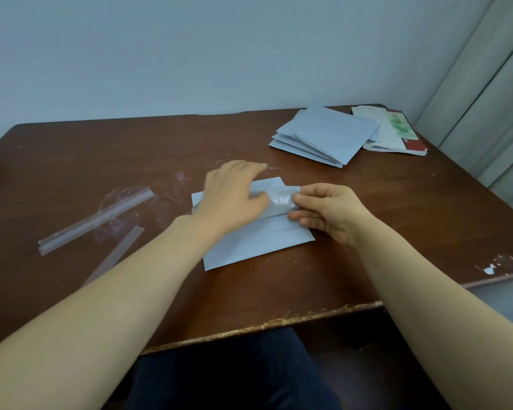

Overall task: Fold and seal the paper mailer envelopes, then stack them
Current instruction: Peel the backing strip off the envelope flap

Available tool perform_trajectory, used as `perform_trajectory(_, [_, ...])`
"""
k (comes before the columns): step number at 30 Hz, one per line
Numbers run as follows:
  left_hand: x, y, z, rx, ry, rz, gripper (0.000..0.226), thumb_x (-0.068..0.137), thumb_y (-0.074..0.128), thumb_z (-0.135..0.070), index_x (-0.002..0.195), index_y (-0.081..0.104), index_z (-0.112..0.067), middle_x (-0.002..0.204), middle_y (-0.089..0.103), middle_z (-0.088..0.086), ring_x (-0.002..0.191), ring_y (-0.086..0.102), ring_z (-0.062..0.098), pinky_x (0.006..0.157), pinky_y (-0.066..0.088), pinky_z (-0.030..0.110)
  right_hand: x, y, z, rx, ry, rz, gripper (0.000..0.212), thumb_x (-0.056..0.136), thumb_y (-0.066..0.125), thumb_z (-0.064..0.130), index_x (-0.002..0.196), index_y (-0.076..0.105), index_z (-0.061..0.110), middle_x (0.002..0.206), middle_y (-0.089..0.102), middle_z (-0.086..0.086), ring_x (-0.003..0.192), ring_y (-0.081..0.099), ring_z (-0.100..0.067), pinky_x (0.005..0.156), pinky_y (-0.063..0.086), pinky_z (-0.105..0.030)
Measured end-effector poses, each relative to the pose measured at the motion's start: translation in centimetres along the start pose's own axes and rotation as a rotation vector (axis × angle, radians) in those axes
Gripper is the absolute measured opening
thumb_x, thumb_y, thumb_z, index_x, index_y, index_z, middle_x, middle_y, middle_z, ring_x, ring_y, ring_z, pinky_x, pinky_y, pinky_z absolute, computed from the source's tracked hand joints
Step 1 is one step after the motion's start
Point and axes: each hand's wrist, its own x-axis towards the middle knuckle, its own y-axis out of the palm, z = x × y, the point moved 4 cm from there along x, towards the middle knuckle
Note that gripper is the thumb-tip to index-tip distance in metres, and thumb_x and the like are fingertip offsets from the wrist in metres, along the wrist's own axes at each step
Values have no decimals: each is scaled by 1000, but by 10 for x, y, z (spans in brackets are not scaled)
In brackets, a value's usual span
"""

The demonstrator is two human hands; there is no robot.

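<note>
A pale blue paper mailer envelope (258,241) lies flat on the brown table (397,208) in front of me. Its flap (282,199) is folded partway over, with a shiny strip showing along it. My left hand (231,196) lies on the envelope's upper left part, fingers spread and the thumb against the flap. My right hand (326,211) pinches the flap's right end between thumb and fingers. A stack of several pale blue envelopes (326,134) rests at the far right of the table.
Two clear peeled liner strips (95,220) lie on the table to the left, one longer, one shorter (116,253). A pile of papers with a red and green booklet (394,128) sits behind the stack. A curtain (486,99) hangs at right. The table's chipped front edge (279,321) is near me.
</note>
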Motion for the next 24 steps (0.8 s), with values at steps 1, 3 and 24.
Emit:
perform_trajectory(1, [3,6,-6,-46,-22,48,51,89,52,-28,139,42,-26,141,47,-7,136,33,16,110,19,36,-1,0,0,7,-12,13,10,84,67,5,92,62,7,73,69,-10,56,70,-14,46,53,-18])
perform_trajectory(3, [9,13,-9,-166,-92,88,44,92,50,-28,135,45,-27,129,57,-8,129,43,12,110,19,33,-3,1,2,29,-35,40,10,84,67,4,92,62,6,71,70,-9,57,70,-14,48,53,-17])
perform_trajectory(24, [1,13,-20,19,68,-204,25,83,60,-42,100,68,-26,94,71,-11,92,54,14,83,31,28,5,1,3,-10,-171,110,8,87,60,-1,89,65,4,78,70,-9,65,70,-11,62,58,-19])
